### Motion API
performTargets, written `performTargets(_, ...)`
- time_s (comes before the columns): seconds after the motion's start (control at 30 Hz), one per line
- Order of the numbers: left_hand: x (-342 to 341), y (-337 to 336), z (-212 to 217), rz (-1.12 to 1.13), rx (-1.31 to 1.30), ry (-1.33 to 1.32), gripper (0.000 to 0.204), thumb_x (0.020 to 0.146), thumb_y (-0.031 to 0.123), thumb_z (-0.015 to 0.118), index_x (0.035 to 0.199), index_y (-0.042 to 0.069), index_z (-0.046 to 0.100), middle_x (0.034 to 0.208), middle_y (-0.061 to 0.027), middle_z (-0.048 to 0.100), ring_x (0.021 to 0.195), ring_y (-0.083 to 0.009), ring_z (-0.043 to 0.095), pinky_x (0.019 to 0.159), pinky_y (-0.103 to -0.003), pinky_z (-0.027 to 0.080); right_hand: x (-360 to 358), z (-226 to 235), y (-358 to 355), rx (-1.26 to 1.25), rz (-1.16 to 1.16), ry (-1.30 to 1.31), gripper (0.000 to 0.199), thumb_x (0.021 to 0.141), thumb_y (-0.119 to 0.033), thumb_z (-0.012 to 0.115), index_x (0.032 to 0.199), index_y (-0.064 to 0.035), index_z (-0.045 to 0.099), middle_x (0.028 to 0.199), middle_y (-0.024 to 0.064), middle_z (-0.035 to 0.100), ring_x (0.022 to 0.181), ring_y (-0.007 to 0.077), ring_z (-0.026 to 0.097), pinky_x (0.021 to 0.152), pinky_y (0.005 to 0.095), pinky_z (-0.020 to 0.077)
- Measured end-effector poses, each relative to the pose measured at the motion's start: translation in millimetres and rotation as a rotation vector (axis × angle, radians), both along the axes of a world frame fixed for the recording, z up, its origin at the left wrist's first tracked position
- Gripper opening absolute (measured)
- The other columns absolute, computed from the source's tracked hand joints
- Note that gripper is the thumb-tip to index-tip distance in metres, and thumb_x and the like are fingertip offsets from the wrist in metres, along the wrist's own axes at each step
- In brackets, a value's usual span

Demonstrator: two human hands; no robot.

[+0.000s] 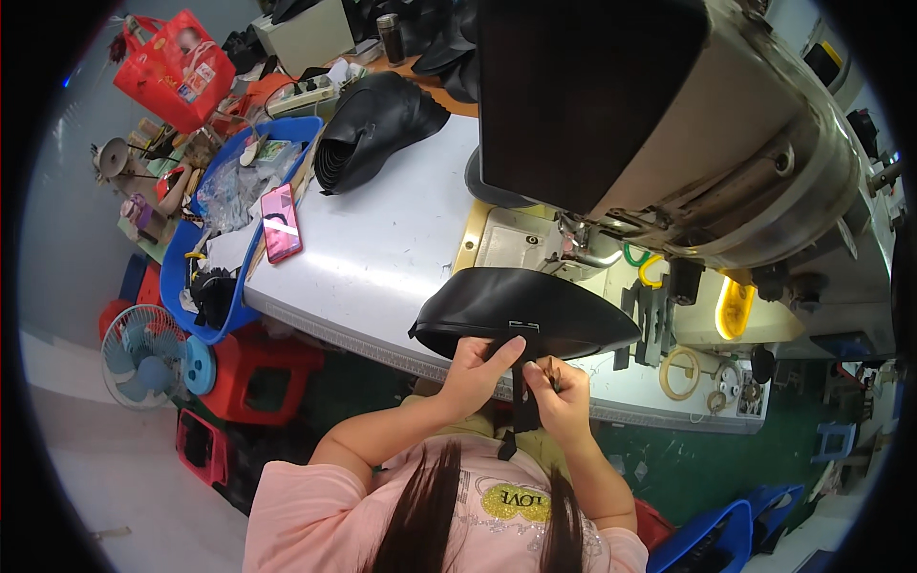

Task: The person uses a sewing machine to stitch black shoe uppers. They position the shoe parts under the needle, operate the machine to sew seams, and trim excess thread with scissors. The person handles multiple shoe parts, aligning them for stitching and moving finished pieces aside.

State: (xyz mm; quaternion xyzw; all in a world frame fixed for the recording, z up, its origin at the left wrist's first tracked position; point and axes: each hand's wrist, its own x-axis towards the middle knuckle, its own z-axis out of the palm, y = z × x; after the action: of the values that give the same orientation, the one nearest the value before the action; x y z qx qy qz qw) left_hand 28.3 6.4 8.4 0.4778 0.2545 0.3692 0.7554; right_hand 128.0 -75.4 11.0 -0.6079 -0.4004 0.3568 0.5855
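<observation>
A black leather-like piece [521,301], curved like a bag panel, is held up at the table's front edge, by the sewing machine [669,229]. My left hand [478,372] is closed on its lower edge, the thumb lying on top near a small light rectangular outline. From that edge a black strap [525,406] hangs down between my hands. Just right of the strap, my right hand [565,401] is closed around a small dark pointed tool [553,374], its exact kind unclear. Whether those fingers also pinch the strap is hidden.
On the white table [373,258] lie a rolled black sheet [377,129] and a pink phone [280,224]. Blue baskets [177,277] of scraps line the left side. Below are a fan [148,358] and a red stool [258,372]. Black strips [650,320] hang right.
</observation>
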Motion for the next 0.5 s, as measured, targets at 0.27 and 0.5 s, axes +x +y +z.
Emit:
performTargets(0.27,-12,21,-10,-0.175,0.149,0.326,0.026,0.082,0.021,0.055,0.068,0.000,0.056,0.056,0.0066,0.046,0.052,-0.0009,0.037,0.046,-0.019,0.033,27,17,-8,0.175,-0.220,-0.617,0.015,0.069,-0.005,0.065,0.078,-0.0004,0.054,0.059,0.0056,0.051,0.045,0.0160,0.045,0.044,0.0264,0.0367)
performTargets(0.5,-8,33,12,-0.426,0.421,0.369,0.013,0.081,0.011,0.054,0.088,0.000,0.057,0.073,-0.0007,0.056,0.066,-0.0064,0.047,0.060,-0.023,0.040,83,63,27,-0.406,0.341,-0.069,0.029,0.063,-0.013,0.072,0.086,-0.0004,0.059,0.082,0.0069,0.059,0.074,0.0121,0.054,0.063,0.0241,0.0432)
